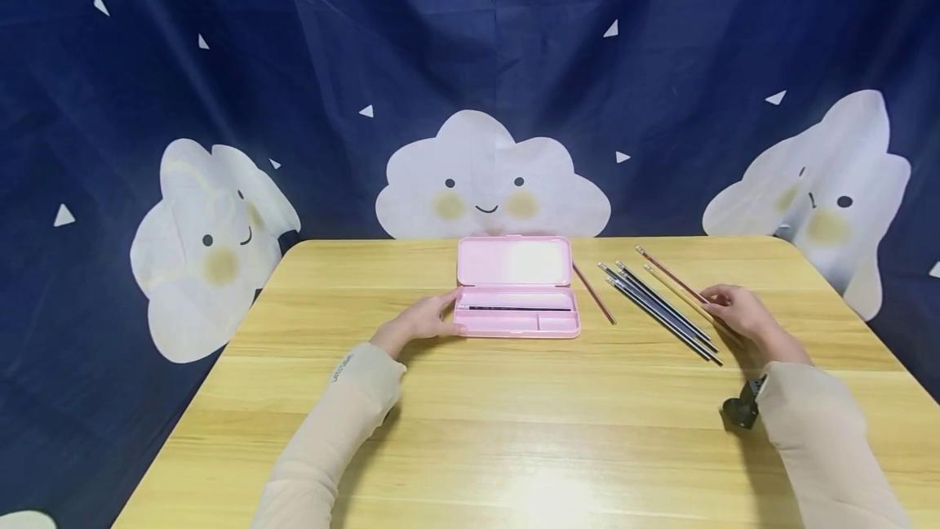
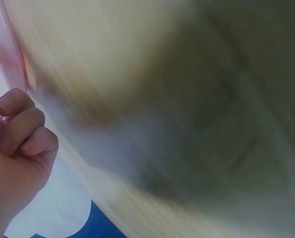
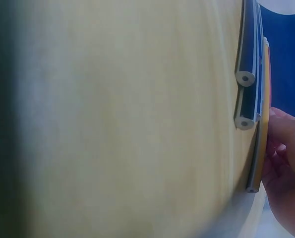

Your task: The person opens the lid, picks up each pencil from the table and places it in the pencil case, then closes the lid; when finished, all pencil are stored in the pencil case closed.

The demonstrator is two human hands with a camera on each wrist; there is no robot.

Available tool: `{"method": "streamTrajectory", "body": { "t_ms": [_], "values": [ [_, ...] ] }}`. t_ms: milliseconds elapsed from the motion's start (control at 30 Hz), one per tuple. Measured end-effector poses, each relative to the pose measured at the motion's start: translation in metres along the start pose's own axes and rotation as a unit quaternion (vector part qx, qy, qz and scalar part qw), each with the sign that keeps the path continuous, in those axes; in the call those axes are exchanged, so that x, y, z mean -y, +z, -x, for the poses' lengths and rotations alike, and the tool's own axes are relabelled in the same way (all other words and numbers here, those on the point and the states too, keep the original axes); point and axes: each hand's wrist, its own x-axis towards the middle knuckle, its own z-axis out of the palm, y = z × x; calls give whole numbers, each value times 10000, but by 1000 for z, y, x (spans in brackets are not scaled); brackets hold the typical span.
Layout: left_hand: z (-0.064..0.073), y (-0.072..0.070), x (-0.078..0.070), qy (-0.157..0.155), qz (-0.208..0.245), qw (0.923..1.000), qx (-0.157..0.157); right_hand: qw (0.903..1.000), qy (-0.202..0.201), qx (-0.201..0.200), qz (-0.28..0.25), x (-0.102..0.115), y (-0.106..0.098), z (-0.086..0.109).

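Note:
A pink pencil case [image 1: 517, 323] lies with its lid up near the table's back edge, a dark pencil [image 1: 517, 308] in its long compartment. My left hand [image 1: 422, 321] holds the case's left end, thumb and fingers at its front and back corners; the left wrist view shows curled fingers [image 2: 26, 124] beside the pink edge. At the right, my right hand [image 1: 742, 317] pinches the lower part of a red pencil [image 1: 668, 269]. A yellow pencil [image 1: 679, 288] lies alongside, just left of those fingers. In the right wrist view, the yellow pencil [image 3: 262, 124] partly hides the red one.
Several dark pencils [image 1: 661, 313] lie in a slanted bundle left of my right hand. Another reddish pencil [image 1: 595, 294] lies close to the case's right side. A dark blue curtain [image 1: 330, 39] with clouds hangs behind the wooden table [image 1: 470, 406].

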Motion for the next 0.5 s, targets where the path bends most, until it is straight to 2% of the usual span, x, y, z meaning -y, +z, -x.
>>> {"method": "streamTrajectory", "body": {
  "t_ms": [167, 333, 467, 500],
  "values": [
    [-1, 0, 0, 12, -115, 9999, -15, 10000, 46, 28, -24, -1, -1, 1],
    [-1, 0, 1, 45, -21, 10000, -8, 9999, 106, 21, -104, -1, -2, 1],
    [-1, 0, 5, 212, 168, 9996, -30, 9998, 111, -58, -156, 1, -1, 2],
    [-2, 0, 8, 346, 144, 9993, -72, 9998, 93, -95, -163, 2, -1, 2]
  ]
}}
